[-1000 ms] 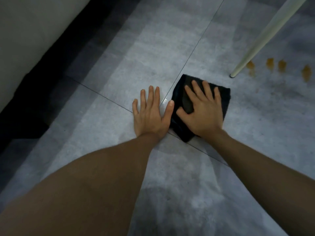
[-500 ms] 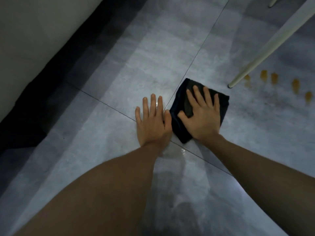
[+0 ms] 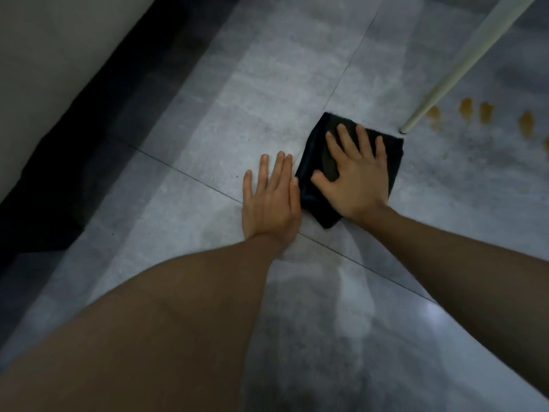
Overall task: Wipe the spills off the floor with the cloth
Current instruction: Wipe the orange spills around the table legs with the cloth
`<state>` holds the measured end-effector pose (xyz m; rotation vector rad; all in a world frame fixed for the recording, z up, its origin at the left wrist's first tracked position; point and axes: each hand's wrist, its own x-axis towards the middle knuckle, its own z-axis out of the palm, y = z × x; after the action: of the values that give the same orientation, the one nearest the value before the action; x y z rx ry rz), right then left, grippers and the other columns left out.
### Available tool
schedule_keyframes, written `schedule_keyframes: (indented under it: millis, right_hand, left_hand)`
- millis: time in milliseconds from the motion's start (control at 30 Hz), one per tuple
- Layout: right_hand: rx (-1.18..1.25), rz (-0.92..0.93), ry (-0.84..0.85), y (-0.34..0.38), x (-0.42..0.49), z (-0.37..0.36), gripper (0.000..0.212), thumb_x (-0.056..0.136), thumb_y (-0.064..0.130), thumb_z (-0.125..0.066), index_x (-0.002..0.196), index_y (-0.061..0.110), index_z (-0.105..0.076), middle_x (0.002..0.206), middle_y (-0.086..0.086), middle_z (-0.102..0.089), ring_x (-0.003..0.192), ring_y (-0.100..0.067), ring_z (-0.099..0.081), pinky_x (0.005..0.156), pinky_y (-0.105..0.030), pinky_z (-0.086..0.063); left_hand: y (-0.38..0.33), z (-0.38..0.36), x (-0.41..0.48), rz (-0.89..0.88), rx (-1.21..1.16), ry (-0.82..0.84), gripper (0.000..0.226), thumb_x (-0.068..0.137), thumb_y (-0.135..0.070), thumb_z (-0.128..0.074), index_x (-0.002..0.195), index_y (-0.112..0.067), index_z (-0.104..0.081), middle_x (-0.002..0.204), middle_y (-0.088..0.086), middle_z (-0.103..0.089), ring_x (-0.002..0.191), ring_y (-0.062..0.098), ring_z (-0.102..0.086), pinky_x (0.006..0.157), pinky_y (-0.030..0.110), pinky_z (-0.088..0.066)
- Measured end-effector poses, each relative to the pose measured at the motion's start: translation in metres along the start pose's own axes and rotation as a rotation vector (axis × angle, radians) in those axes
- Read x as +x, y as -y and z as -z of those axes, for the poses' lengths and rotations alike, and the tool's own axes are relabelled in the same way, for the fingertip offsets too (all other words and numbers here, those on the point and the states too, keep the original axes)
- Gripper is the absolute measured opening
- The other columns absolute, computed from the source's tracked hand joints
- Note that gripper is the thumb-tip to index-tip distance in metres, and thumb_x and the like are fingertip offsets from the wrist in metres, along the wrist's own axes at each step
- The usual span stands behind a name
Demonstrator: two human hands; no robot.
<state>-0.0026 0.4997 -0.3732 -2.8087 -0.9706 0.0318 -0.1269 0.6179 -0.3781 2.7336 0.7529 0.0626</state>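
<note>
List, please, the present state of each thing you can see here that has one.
cloth: dark, folded, flat on the floor under the right hand.
right hand: palm down, fingers spread, pressing on the cloth.
left hand: flat on the bare floor, beside the cloth.
spills: amber drops, unwiped, beyond the white leg.
white leg: slanted, foot on the floor by the cloth's corner.

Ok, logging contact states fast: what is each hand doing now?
Left hand: open, flat on the floor, holding nothing.
Right hand: open, pressed flat on the black cloth.
</note>
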Motion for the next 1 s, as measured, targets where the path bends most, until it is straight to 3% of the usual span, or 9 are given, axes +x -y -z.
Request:
schedule_keyframes:
  millis: [167,300,400,500,567,633,767,867,1000]
  right_hand:
    - [0.044,0.149,0.004,-0.051,-0.077,0.008,0.077,0.09,0.068,-0.037,0.155,0.025,-0.038,0.164,-0.001,-0.029,0.154,-0.027,-0.016,0.123,-0.054,-0.009]
    - [0.058,-0.018,-0.001,-0.069,-0.049,0.013,0.08,0.086,0.069,-0.037,0.155,0.028,-0.037,0.165,0.001,-0.027,0.154,-0.025,-0.014,0.124,-0.052,-0.004]
    - [0.015,-0.091,0.024,-0.053,-0.042,0.012,0.086,0.085,0.073,-0.028,0.158,0.027,-0.029,0.167,0.001,-0.02,0.155,-0.026,-0.009,0.124,-0.052,0.001]
    - [0.05,-0.01,-0.034,-0.055,-0.078,0.013,0.08,0.087,0.068,-0.037,0.155,0.025,-0.037,0.165,-0.002,-0.027,0.154,-0.027,-0.014,0.123,-0.054,-0.007]
    - [0.089,0.072,-0.066,-0.07,-0.105,0.014,0.074,0.088,0.062,-0.045,0.152,0.024,-0.044,0.163,-0.004,-0.031,0.154,-0.027,-0.018,0.123,-0.053,-0.011]
    - [0.138,0.11,-0.096,-0.094,-0.116,0.02,0.07,0.085,0.057,-0.053,0.147,0.024,-0.051,0.161,-0.011,-0.034,0.151,-0.03,-0.023,0.122,-0.053,-0.014]
    - [0.132,-0.038,-0.101,-0.126,-0.1,0.029,0.069,0.08,0.059,-0.054,0.142,0.031,-0.057,0.149,-0.012,-0.045,0.142,-0.035,-0.033,0.118,-0.052,-0.023]
    - [0.085,-0.116,-0.084,-0.124,-0.096,0.029,0.067,0.082,0.061,-0.048,0.142,0.033,-0.056,0.151,-0.004,-0.048,0.144,-0.031,-0.033,0.116,-0.05,-0.023]
    - [0.1,-0.174,-0.172,-0.124,-0.11,0.027,0.059,0.095,0.064,-0.04,0.14,0.029,-0.058,0.154,0.001,-0.047,0.147,-0.026,-0.033,0.109,-0.051,-0.031]
  left_hand:
    - [0.003,0.0,0.002,-0.015,0.048,-0.002,0.058,0.106,-0.044,-0.017,0.16,-0.024,-0.021,0.169,-0.004,-0.017,0.156,0.018,-0.007,0.125,0.048,-0.003]
    - [0.001,0.001,0.0,-0.098,0.043,-0.002,0.055,0.107,-0.039,-0.02,0.161,-0.025,-0.019,0.169,-0.005,-0.013,0.156,0.017,-0.006,0.125,0.047,-0.006]
    - [0.0,0.001,0.0,-0.15,0.06,-0.032,0.053,0.106,-0.035,-0.025,0.157,-0.022,-0.031,0.165,-0.002,-0.029,0.153,0.021,-0.021,0.124,0.047,-0.015]
    - [-0.012,-0.001,0.01,-0.156,0.089,-0.093,0.05,0.102,-0.038,-0.039,0.147,-0.016,-0.048,0.146,0.011,-0.052,0.134,0.034,-0.043,0.111,0.048,-0.032]
    - [-0.026,-0.002,0.017,-0.122,0.097,-0.109,0.049,0.101,-0.042,-0.044,0.142,-0.017,-0.05,0.13,0.015,-0.055,0.118,0.035,-0.046,0.101,0.046,-0.036]
    - [-0.046,-0.006,0.022,-0.161,0.052,-0.074,0.05,0.1,-0.043,-0.045,0.143,-0.017,-0.05,0.125,0.015,-0.052,0.115,0.034,-0.046,0.101,0.045,-0.037]
    - [-0.1,-0.024,0.032,-0.302,0.031,0.078,0.061,0.102,-0.051,-0.035,0.155,-0.02,-0.035,0.154,0.011,-0.036,0.142,0.032,-0.028,0.119,0.048,-0.021]
    - [-0.128,-0.035,0.044,-0.234,0.038,0.125,0.059,0.105,-0.047,-0.027,0.16,-0.025,-0.022,0.166,0.006,-0.018,0.153,0.032,-0.007,0.124,0.05,-0.003]
    - [-0.155,-0.043,0.064,-0.133,0.042,0.135,0.057,0.106,-0.043,-0.02,0.161,-0.03,-0.012,0.17,0.0,-0.007,0.155,0.032,0.005,0.123,0.053,0.007]
